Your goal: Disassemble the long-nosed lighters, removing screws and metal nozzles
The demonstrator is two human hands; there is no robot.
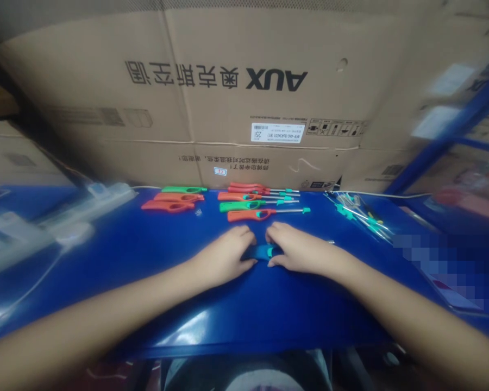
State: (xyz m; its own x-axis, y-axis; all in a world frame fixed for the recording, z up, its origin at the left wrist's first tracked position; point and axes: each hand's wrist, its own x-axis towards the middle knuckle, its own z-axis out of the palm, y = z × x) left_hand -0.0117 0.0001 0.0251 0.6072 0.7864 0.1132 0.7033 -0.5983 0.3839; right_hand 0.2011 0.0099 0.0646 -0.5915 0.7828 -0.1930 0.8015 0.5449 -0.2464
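Left grip: my left hand (230, 252) is closed, thumb and fingertips pinching the left end of a blue handle (257, 252).
Right grip: my right hand (299, 247) is closed about the other end, near a teal trigger (270, 251).
Blue handle: one, between my hands, over the near-middle worktop (269, 312).
Metal tip (331, 242): one, visible beyond my right wrist; whether it joins the handle, I cannot tell.
Handling: in my judgement, steady the body with the left, keep both wrists in line and apply even, straight pressure, fingers clear of the trigger.
Tubeless handles, left row: three counted; one green (182, 190), two orange (163, 206).
Tubed lighters, centre row: apparently five; two red (246, 187), overlapping, two orange (246, 215), one green (237, 206).
Loose tubes (362, 217), right: several, crossed; count not certain.
Carton (228, 122) behind: one.
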